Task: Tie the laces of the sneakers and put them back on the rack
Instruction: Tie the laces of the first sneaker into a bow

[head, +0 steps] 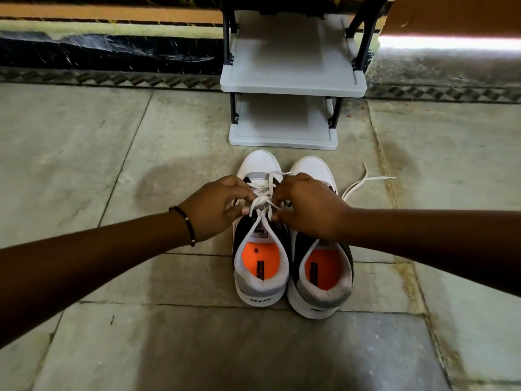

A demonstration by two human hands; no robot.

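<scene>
A person's two hands meet over the left sneaker (260,249) of a pair standing on the stone floor (84,165), heels toward the camera and toes toward the grey shoe rack (293,86) just beyond them. The left hand (217,210) has its grip narrowed to a pinch on one strand of the white lace (263,197), thumb and fingertips pressed together at the shoe's throat; the right hand (307,207) pinches the other strand directly across from it, the two grips nearly touching with the crossing laces between them. Holding both strands this close and taut over the tongue looks like the way to form or cinch a knot, so the tying of this shoe appears to be under way and not finished. Beneath the right hand's wrist sits the right sneaker (321,272), touching its mate; its lace (363,182) trails loose onto the floor, beyond and to the outer side of the right grip, evidently not yet tied. Both shoes are white at the toe with dark side panels, grey heels, white soles and bright orange insoles. The rack's two visible shelves, straight ahead of both grips, are bare, likely where the pair will go. A beaded bracelet (184,221) circles the left wrist.
</scene>
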